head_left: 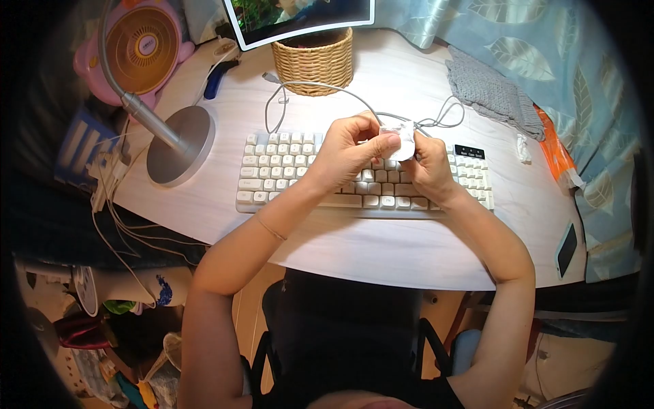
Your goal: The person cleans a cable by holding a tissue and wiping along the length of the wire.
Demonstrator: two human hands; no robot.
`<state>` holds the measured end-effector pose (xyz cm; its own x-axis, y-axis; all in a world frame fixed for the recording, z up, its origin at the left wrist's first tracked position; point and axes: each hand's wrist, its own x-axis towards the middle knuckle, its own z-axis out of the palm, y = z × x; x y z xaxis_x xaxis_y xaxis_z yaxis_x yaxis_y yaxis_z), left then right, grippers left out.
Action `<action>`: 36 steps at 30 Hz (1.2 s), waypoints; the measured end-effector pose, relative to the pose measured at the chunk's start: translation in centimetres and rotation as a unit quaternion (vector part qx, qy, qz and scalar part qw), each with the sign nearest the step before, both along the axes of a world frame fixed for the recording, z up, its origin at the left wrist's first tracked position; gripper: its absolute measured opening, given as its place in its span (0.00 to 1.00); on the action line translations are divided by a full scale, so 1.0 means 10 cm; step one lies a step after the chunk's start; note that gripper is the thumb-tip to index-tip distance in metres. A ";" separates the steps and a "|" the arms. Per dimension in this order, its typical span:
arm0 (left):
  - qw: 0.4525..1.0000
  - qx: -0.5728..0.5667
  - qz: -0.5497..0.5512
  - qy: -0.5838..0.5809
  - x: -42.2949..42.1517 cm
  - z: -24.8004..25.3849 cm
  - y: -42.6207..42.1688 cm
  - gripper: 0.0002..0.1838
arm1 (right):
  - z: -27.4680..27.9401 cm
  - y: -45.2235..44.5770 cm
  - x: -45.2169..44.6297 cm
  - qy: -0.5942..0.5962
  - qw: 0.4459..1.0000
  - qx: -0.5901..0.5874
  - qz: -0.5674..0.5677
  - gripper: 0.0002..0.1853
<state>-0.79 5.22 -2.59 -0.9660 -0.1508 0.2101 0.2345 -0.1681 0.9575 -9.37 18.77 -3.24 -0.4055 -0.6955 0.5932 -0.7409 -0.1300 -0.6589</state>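
Note:
Above the middle of the keyboard, both my hands meet around a small white crumpled tissue [400, 141]. My left hand [351, 150] is closed, its thumb pressed on the tissue. From the other side, my right hand [430, 167] has its fingers curled against the tissue's lower right edge; the fingertips are partly hidden. Below lies a cream keyboard [293, 183] with pale keys, some of its middle covered by my hands. A grey cable [313, 84] loops behind the hands and along the keyboard's back.
A woven basket [313, 65] stands behind the keyboard, under a screen [300, 20]. A lamp base [180, 146] and pink heater [136, 48] are left. A grey cloth [494, 92], crumpled white piece [523, 148], orange packet [555, 146] and phone [566, 250] lie right.

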 end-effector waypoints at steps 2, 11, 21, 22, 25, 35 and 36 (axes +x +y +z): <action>1.000 -0.005 0.025 0.009 -0.01 0.01 -0.04 0.10 | 0.01 0.00 0.00 -0.001 1.000 0.003 0.000 0.03; 0.974 0.120 0.188 0.051 -0.07 0.08 -0.22 0.11 | 0.04 0.01 0.00 0.007 1.000 0.022 0.008 0.05; 0.997 0.038 0.061 0.009 0.00 0.05 -0.07 0.07 | 0.05 0.00 0.01 -0.006 1.000 0.025 0.001 0.03; 0.994 0.039 0.102 0.032 -0.01 0.05 -0.10 0.08 | 0.06 0.00 0.01 -0.001 1.000 0.022 0.005 0.04; 0.971 0.108 0.203 0.063 -0.06 0.09 -0.21 0.11 | 0.03 0.00 -0.02 0.007 0.999 0.030 0.017 0.05; 1.000 0.006 -0.012 -0.013 -0.02 -0.01 -0.03 0.09 | -0.05 0.02 -0.06 0.008 1.000 0.028 -0.009 0.04; 1.000 0.007 -0.011 -0.011 -0.03 -0.02 -0.06 0.09 | -0.01 0.02 -0.04 0.005 0.999 0.031 -0.008 0.04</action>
<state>-1.11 4.63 -2.77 -0.9734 -0.1331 0.1864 0.2094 -0.1867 0.9598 -9.74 18.99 -3.34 -0.4110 -0.7247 0.5531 -0.7498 -0.0764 -0.6573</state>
